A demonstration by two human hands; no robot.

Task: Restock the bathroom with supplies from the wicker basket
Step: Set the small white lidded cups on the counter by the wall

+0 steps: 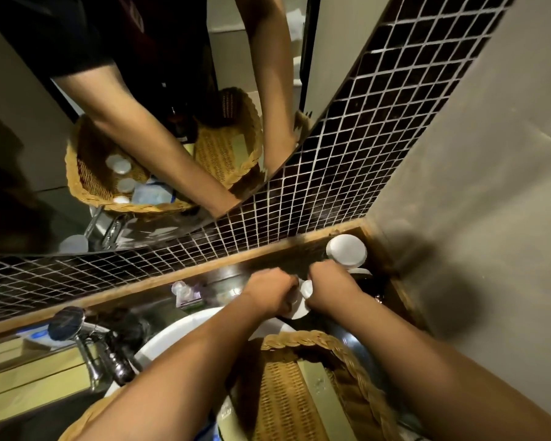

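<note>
Seen from your head camera, you are reaching over the wicker basket resting on the white sink, your left hand and right hand both clasping a small white container at the counter's back corner, just beside a white-lidded jar under the dark tiled wall.

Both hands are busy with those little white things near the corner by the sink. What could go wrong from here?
1. The left hand and right hand crowd the small white containers together; one could slip and roll into the sink.
2. The right hand is close to the white-lidded jar in the corner and might knock it.
3. The wicker basket sits over the basin under both forearms; a bump might tip it.
</note>
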